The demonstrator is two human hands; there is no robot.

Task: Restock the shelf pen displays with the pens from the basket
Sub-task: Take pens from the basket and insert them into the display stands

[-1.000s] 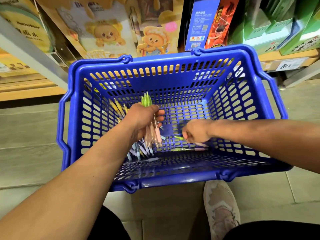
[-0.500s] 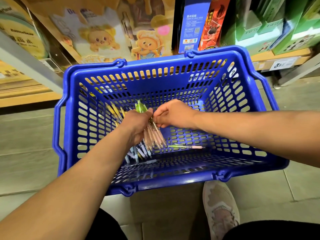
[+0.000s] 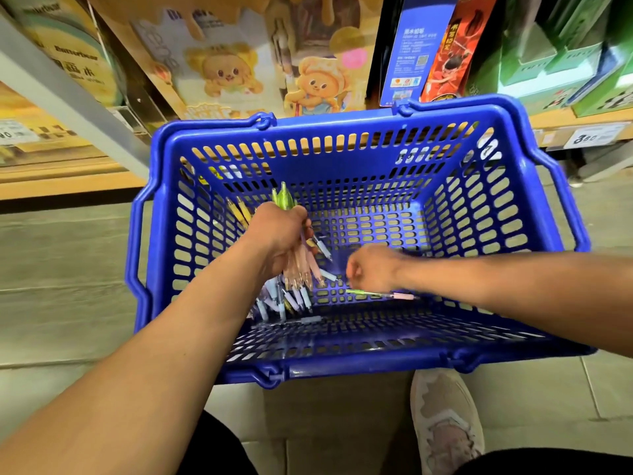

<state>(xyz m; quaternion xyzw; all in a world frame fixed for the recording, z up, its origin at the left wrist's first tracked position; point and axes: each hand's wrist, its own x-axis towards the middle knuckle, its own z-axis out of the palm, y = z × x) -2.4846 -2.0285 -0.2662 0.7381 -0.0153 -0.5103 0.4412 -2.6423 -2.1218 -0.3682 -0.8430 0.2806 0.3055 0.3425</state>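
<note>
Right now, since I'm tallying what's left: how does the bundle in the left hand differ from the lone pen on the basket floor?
The bundle is many pens; the lone pen is one. The bundle is tilted steeply, held by the left hand; the lone pen lies flat by the right hand. Both are inside the basket.

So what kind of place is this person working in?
Probably a stationery or gift shop aisle: a blue shopping basket holding pens sits before shelves of boxed goods, with a price tag on the shelf edge.
</note>
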